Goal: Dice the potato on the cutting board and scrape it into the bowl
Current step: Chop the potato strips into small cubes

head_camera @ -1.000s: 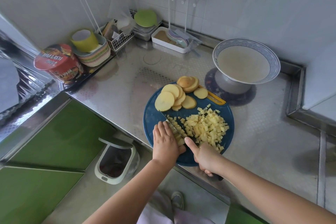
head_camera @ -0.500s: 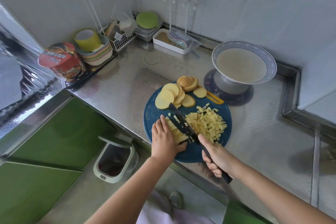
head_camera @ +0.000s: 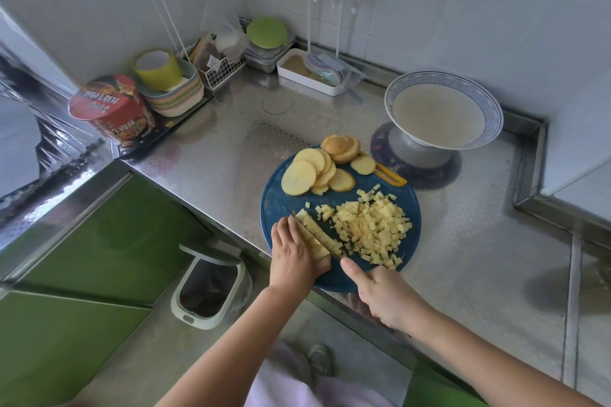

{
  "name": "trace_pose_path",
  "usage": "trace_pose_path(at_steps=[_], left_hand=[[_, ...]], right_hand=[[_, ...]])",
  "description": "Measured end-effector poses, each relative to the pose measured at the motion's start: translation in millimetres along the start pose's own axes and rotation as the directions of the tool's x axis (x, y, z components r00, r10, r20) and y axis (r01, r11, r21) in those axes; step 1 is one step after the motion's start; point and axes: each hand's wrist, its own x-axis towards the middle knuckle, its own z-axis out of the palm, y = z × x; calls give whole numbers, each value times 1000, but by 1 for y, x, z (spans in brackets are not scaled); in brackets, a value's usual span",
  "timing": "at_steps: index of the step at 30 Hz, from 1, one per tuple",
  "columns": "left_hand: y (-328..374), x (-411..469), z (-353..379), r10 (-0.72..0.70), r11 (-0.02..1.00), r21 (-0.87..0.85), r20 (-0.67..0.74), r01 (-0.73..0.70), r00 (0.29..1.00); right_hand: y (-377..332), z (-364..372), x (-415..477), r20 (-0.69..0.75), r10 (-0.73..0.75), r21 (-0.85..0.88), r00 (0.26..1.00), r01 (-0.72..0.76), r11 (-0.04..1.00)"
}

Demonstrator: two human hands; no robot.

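Observation:
A round blue cutting board (head_camera: 274, 198) lies at the steel counter's front edge. Potato slices (head_camera: 305, 173) fan across its far side, and a heap of diced potato (head_camera: 373, 228) covers its right half. My left hand (head_camera: 294, 258) presses down on a bundle of potato strips (head_camera: 314, 235) at the board's near left. My right hand (head_camera: 386, 294) grips the handle of a knife (head_camera: 317, 236), whose blade lies down across those strips, right beside my left fingers. A blue-rimmed white bowl (head_camera: 443, 109) stands on the counter behind the board, to the right.
Stacked coloured bowls with a yellow cup (head_camera: 158, 68), a red instant-noodle tub (head_camera: 110, 107), a wire basket (head_camera: 218, 66) and a white tray (head_camera: 309, 71) line the back left. An open waste bin (head_camera: 211, 287) stands on the floor below the counter edge.
The knife was lifted off the board half a second ago and has come down again across the strips, closer to my left fingers. My left hand stays on the strips.

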Motion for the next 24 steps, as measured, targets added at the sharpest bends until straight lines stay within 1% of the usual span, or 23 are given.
trace_pose_path(at_steps=[2,5,10,12,14,16,18,21,24], left_hand=[[-1,1,1,8,999,51,-5,-8,1000],[-3,1,2,56,994,89,23,-57,998],[-1,2,1,131,983,128,-9,-129,991],[0,3,1,163,977,137,12,-163,987],[-1,3,3,145,980,130,54,-151,988],[-4,3,4,125,977,164,76,-136,989],[-6,4,6,111,971,205,86,-126,990],[-5,4,7,46,983,170,113,-65,992],[-5,5,9,43,982,179,99,-60,994]], right_hand=[[1,1,1,-31,-23,-82,999,20,996],[6,4,3,-84,-77,-198,994,59,978],[7,7,5,-96,-108,-266,989,79,961],[7,11,4,-122,-111,-323,986,66,944],[7,16,4,-135,-108,-368,985,51,928],[4,18,5,-118,-71,-376,991,22,926],[-2,16,8,-89,-17,-348,996,-15,937],[-9,10,13,-35,74,-262,997,-81,962],[-13,5,17,-1,204,-223,979,-199,954]])
